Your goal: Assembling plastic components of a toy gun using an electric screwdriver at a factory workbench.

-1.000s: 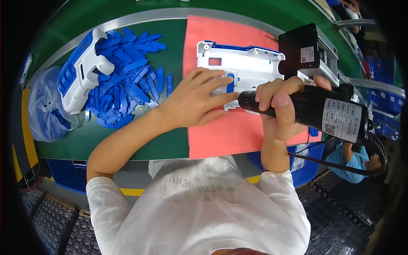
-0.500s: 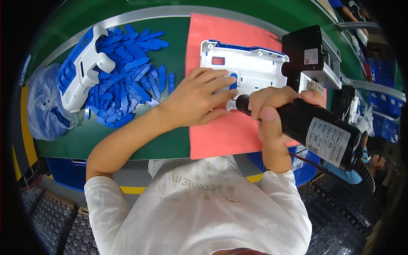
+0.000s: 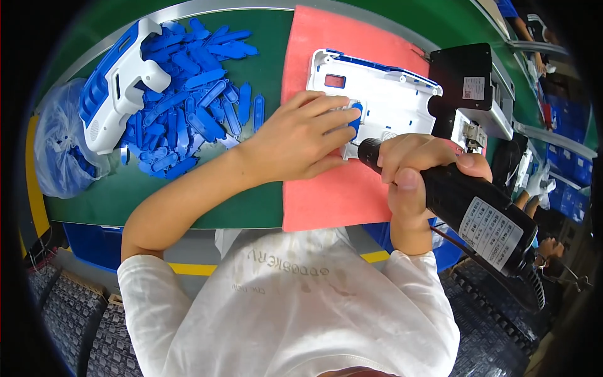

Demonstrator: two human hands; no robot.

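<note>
A white plastic housing half (image 3: pixel 402 103) with blue edging lies hollow side up on the red mat (image 3: pixel 326 201). My left hand (image 3: pixel 308 135) reaches over its near left part, fingertips closed on a small blue plastic piece (image 3: pixel 355 120) inside; the fingers partly cover that piece. In my right hand (image 3: pixel 424 163) is a black electric screwdriver (image 3: pixel 468 198), gripped near its front end. Its nose points left toward the housing's near edge, close to my left fingertips. The tip's contact with the housing is hidden.
On the green table at left lie a heap of blue plastic strips (image 3: pixel 195 94), a white-and-blue housing (image 3: pixel 119 88) and a clear plastic bag (image 3: pixel 59 147). A black-and-white boxy device (image 3: pixel 468 78) stands right of the mat. The screwdriver's cord trails down right.
The table and everything on it sit slightly differently in the picture as the view shifts. My left hand stays at the blue piece, and the screwdriver remains beside it in my right hand.
</note>
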